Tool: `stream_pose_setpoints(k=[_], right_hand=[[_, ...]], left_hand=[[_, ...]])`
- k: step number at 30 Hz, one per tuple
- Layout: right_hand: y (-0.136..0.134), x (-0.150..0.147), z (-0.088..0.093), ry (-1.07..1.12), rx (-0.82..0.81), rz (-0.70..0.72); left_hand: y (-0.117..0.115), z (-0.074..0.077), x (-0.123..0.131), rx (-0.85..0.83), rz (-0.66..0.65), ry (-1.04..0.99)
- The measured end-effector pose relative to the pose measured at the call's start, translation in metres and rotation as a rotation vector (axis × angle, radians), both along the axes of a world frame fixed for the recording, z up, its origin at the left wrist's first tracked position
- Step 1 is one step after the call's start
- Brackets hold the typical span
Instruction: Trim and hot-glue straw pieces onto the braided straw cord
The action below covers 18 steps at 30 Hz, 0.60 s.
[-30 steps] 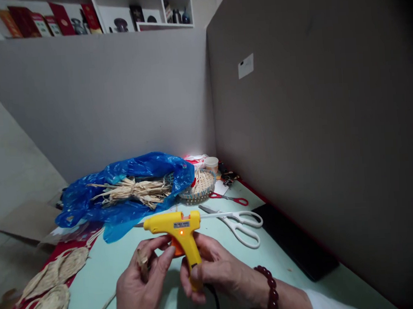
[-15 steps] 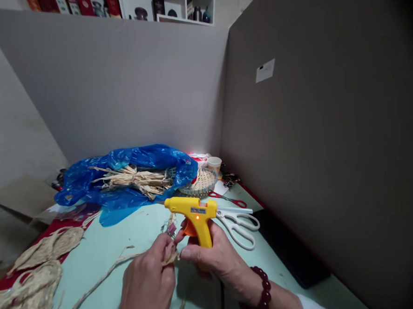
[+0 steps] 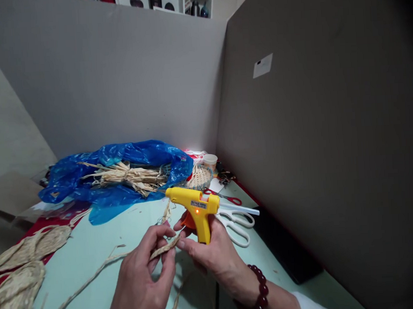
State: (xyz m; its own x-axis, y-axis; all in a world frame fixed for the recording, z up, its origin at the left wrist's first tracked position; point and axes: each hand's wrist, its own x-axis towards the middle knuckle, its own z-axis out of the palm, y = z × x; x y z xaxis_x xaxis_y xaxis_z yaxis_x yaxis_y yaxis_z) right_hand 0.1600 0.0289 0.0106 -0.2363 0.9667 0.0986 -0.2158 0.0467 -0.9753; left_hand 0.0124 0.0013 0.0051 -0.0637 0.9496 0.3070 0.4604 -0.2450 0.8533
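Over the bench (image 3: 79,246), the right hand (image 3: 215,247) is wrapped round the yellow hot-glue gun (image 3: 191,203); the left hand (image 3: 143,265) pinches the twisted straw cord (image 3: 165,248) just below it. An unintended trigger (image 3: 187,221) squeeze could drip onto the left hand. Behind sits a blue plastic bag (image 3: 139,151); white-handled scissors (image 3: 247,238), partly hidden by the right hand, take up room beyond.

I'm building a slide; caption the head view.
Right hand holds a yellow glue gun while left hand holds a fibre strand.

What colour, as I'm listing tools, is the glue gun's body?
Yellow: the glue gun's body shows best in the head view.
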Motion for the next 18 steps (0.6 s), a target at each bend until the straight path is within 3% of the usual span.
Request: stream_pose_setpoints(k=[10,14,18], right_hand=[[0.001,0.005,0.004,-0.061,0.046,-0.039],[0.001,0.005,0.005,-0.125,0.108,-0.072],[0.002,0.004,0.003,-0.148,0.225,-0.091]], left_hand=[[0.009,0.006,-0.016,-0.314,-0.310,-0.548],[0.005,0.016,-0.013,-0.341,-0.395,-0.636],[0.005,0.018,-0.008,-0.322,-0.343,-0.519]])
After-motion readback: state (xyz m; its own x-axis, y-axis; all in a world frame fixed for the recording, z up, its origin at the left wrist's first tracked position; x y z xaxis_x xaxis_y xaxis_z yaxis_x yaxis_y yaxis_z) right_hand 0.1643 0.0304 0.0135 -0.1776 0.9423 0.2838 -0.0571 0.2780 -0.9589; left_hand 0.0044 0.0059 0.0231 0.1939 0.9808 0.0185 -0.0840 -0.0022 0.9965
